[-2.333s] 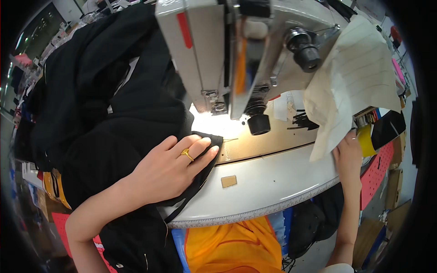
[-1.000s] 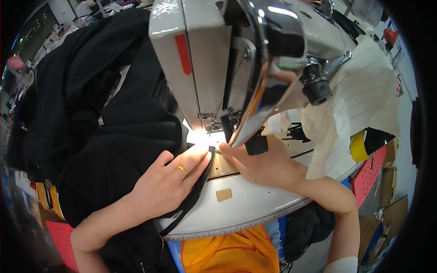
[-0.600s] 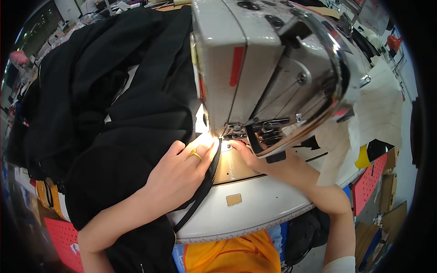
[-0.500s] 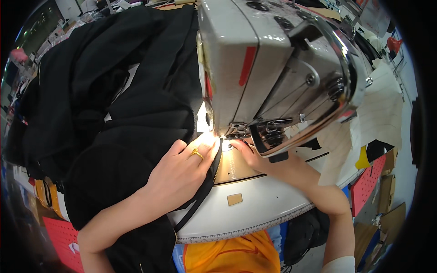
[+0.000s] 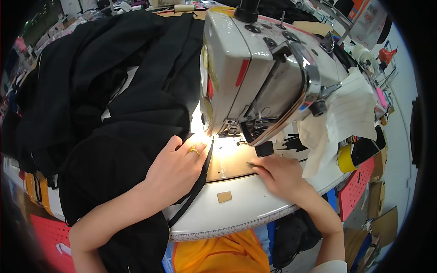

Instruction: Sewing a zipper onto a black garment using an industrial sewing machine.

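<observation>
Right hand farther from matte black cloth

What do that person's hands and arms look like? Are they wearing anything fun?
The left hand wears a shiny yellow ring on one finger. The right hand shows no ring or glove. Both forearms look bare, with a whitish sleeve showing on the right.

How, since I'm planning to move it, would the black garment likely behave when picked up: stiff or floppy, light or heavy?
Probably floppy: the black garment lies in soft folds and hangs past the white table. It may feel fairly heavy overall, given its bulk. Its zipper might bend less freely, having a row of teeth.
</observation>
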Action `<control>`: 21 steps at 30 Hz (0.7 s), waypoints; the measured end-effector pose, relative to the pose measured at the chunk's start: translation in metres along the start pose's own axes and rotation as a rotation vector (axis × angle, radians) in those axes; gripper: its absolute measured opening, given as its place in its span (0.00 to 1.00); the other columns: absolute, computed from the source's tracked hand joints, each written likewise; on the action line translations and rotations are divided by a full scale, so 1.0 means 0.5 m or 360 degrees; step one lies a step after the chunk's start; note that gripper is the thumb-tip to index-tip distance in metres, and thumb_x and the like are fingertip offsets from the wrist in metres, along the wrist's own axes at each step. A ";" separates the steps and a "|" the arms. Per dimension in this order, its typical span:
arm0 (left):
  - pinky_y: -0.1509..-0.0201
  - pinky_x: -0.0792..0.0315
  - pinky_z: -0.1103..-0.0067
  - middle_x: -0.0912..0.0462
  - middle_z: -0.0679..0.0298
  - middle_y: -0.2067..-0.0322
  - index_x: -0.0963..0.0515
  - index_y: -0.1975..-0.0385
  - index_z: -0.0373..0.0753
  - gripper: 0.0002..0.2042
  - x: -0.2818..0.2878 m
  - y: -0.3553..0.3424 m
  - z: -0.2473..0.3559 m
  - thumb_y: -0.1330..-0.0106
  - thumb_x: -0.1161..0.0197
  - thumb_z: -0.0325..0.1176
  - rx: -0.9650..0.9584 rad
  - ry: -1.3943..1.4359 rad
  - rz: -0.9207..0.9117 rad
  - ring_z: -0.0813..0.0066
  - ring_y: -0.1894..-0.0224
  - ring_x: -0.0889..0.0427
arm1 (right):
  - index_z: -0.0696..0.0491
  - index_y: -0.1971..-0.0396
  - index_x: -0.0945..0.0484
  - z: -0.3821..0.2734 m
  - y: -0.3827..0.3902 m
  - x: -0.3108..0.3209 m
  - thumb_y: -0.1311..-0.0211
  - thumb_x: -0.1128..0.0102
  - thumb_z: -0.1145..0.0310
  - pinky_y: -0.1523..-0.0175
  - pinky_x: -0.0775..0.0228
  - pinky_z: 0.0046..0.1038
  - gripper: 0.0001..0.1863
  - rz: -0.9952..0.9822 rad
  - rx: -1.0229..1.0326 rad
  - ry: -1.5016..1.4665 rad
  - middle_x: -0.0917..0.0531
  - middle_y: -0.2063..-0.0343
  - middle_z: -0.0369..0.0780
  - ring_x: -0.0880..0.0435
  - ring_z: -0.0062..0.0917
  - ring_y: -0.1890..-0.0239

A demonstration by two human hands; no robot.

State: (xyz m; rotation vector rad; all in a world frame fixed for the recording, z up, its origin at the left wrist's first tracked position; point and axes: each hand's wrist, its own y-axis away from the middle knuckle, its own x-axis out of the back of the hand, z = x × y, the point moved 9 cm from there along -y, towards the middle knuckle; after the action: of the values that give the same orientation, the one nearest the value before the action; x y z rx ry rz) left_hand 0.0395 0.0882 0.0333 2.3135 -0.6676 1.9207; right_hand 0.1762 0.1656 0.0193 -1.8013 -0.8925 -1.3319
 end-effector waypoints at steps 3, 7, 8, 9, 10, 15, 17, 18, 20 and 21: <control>0.55 0.39 0.79 0.21 0.61 0.60 0.22 0.63 0.32 0.11 0.000 0.000 0.004 0.42 0.44 0.29 -0.0001 -0.0027 0.0038 0.75 0.65 0.26 | 0.53 0.63 0.24 0.071 0.057 0.046 0.43 0.40 0.70 0.69 0.30 0.36 0.08 0.0252 -0.0154 0.0074 0.21 0.75 0.41 0.20 0.38 0.72; 0.53 0.40 0.78 0.22 0.57 0.53 0.25 0.53 0.28 0.18 -0.009 -0.008 0.010 0.44 0.44 0.27 0.0001 0.0027 -0.0151 0.75 0.56 0.25 | 0.54 0.62 0.24 0.191 0.143 0.077 0.45 0.40 0.72 0.66 0.30 0.38 0.10 0.0307 -0.0400 0.0326 0.21 0.71 0.44 0.21 0.41 0.70; 0.53 0.40 0.78 0.22 0.57 0.54 0.25 0.53 0.28 0.19 -0.013 -0.009 0.010 0.44 0.44 0.27 -0.0004 -0.0024 -0.0188 0.74 0.57 0.26 | 0.53 0.61 0.25 0.199 0.149 0.086 0.44 0.41 0.71 0.67 0.29 0.38 0.10 0.0311 -0.0395 0.0385 0.22 0.69 0.43 0.21 0.41 0.69; 0.53 0.40 0.78 0.22 0.57 0.55 0.25 0.52 0.28 0.19 -0.018 -0.009 0.010 0.45 0.44 0.28 -0.0009 -0.0075 -0.0225 0.74 0.58 0.26 | 0.53 0.61 0.26 0.200 0.151 0.092 0.43 0.42 0.69 0.68 0.29 0.38 0.10 0.0316 -0.0390 0.0444 0.22 0.66 0.42 0.21 0.41 0.69; 0.53 0.40 0.78 0.22 0.57 0.55 0.25 0.52 0.28 0.19 -0.019 -0.008 0.011 0.45 0.44 0.28 -0.0001 -0.0082 -0.0219 0.74 0.58 0.26 | 0.53 0.61 0.26 0.199 0.148 0.094 0.43 0.42 0.69 0.68 0.29 0.38 0.10 0.0323 -0.0381 0.0448 0.22 0.66 0.42 0.21 0.41 0.69; 0.54 0.41 0.78 0.22 0.61 0.60 0.28 0.49 0.29 0.21 -0.032 -0.014 -0.001 0.44 0.44 0.28 0.0084 -0.0131 -0.0449 0.74 0.57 0.27 | 0.53 0.59 0.27 0.175 0.141 0.113 0.45 0.41 0.71 0.56 0.32 0.40 0.13 0.0570 -0.0212 0.0607 0.23 0.59 0.41 0.24 0.39 0.58; 0.54 0.41 0.78 0.24 0.62 0.60 0.28 0.47 0.30 0.22 -0.018 0.001 -0.003 0.43 0.44 0.29 0.0062 -0.0056 -0.0267 0.75 0.56 0.27 | 0.53 0.59 0.26 0.161 0.145 0.114 0.45 0.41 0.71 0.54 0.33 0.40 0.13 0.0568 -0.0189 0.0642 0.23 0.59 0.41 0.24 0.39 0.58; 0.53 0.40 0.78 0.25 0.62 0.60 0.29 0.46 0.31 0.22 0.000 0.009 -0.001 0.42 0.44 0.30 0.0034 0.0017 -0.0083 0.75 0.55 0.28 | 0.53 0.59 0.25 0.152 0.149 0.115 0.46 0.41 0.72 0.52 0.33 0.40 0.13 0.0570 -0.0173 0.0678 0.22 0.59 0.41 0.24 0.39 0.58; 0.52 0.39 0.77 0.26 0.62 0.52 0.26 0.49 0.35 0.19 0.001 0.045 0.008 0.41 0.45 0.31 0.0053 0.0090 -0.0153 0.74 0.49 0.30 | 0.54 0.59 0.24 0.112 0.160 0.123 0.47 0.40 0.73 0.52 0.32 0.39 0.13 0.0509 -0.0069 0.0458 0.22 0.60 0.42 0.24 0.40 0.59; 0.51 0.39 0.77 0.27 0.62 0.51 0.28 0.46 0.35 0.21 0.009 0.058 0.008 0.41 0.45 0.30 0.0048 0.0177 -0.0104 0.74 0.47 0.32 | 0.56 0.60 0.23 0.081 0.169 0.115 0.49 0.40 0.75 0.53 0.31 0.37 0.14 0.0457 0.0009 0.0264 0.22 0.61 0.44 0.24 0.41 0.59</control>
State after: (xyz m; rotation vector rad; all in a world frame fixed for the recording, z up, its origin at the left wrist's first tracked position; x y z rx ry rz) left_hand 0.0335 0.0595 0.0303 2.1969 -0.5495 2.0258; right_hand 0.2802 0.1641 0.0545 -1.7108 -0.5253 -1.2684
